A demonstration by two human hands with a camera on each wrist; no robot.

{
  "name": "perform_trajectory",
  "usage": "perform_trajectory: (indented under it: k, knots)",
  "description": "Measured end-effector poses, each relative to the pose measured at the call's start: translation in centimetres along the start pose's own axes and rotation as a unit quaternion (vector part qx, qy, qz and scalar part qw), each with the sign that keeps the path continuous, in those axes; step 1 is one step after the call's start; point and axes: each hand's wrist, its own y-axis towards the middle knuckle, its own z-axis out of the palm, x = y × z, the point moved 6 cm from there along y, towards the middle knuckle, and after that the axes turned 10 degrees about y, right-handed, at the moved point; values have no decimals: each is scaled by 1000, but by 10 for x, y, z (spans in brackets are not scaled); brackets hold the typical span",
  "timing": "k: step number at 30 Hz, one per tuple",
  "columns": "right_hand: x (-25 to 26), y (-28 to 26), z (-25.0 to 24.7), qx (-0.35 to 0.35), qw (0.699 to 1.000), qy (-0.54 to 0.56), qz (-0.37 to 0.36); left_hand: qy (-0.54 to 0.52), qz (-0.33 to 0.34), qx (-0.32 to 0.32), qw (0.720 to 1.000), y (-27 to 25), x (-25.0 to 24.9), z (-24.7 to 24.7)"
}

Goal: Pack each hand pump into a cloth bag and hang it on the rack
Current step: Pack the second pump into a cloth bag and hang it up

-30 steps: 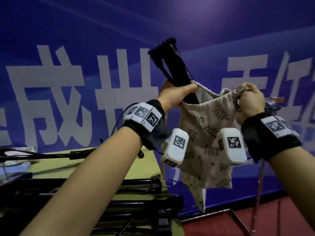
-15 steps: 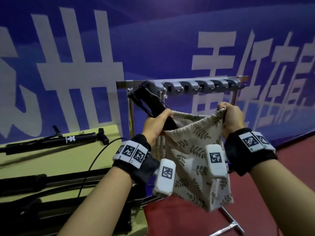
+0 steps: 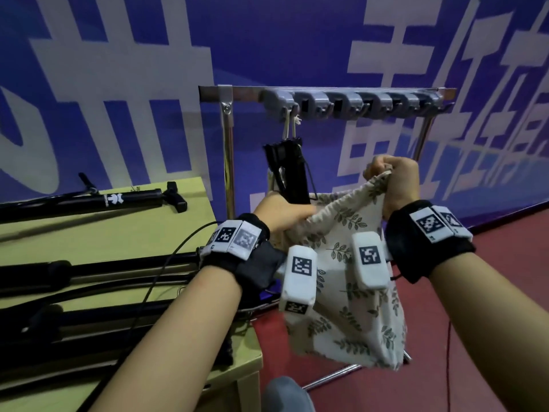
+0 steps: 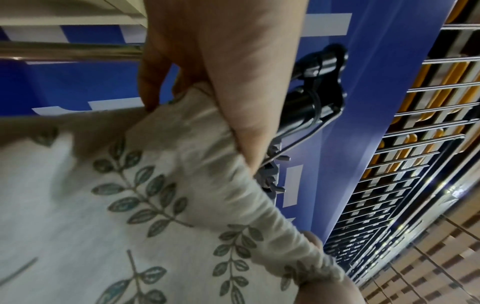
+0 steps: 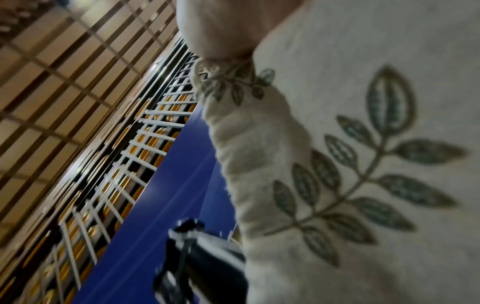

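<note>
My left hand and right hand each grip the gathered rim of the cream, leaf-printed cloth bag, held up below the rack; a black pump pokes out.

Your cloth bag is matt, woven, leaf-printed fabric, its hem gathered. Above it, the rack is shiny metal with grey, probably plastic, hooks. The hand pump looks semi-gloss black.
</note>
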Motion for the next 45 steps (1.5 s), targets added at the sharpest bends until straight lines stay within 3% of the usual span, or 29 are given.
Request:
perform_trajectory:
  k: [4, 13, 19, 24, 27, 31, 36, 40, 45]
  knots:
    - [-12, -4, 8, 44, 994, -94, 15, 36, 19, 59, 997, -2, -1, 8]
    - [-44, 2, 6, 113, 950, -290, 35, -38, -6, -24, 999, 1, 7, -5]
    - [-65, 10, -16, 20, 939, -332, 91, -63, -22, -114, 991, 2, 12, -21]
    - [-63, 7, -28, 25, 849, -520, 91, -43, -30, -127, 991, 2, 11, -22]
    - [-55, 6, -28, 28, 822, -565, 61, -22, -36, -121, 992, 0, 10, -23]
    - [-51, -1, -21, 63, 860, -506, 16, 21, -34, -93, 995, 0, 8, -19]
    - [-57, -5, -13, 70, 874, -479, 43, 15, -44, -85, 995, 0, 10, -16]
    - [-69, -6, -21, 88, 842, -508, 157, 35, -33, -121, 992, 5, 10, -20]
    - [-80, -16, -27, 93, 879, -363, 296, 85, -39, -141, 986, 9, 16, -28]
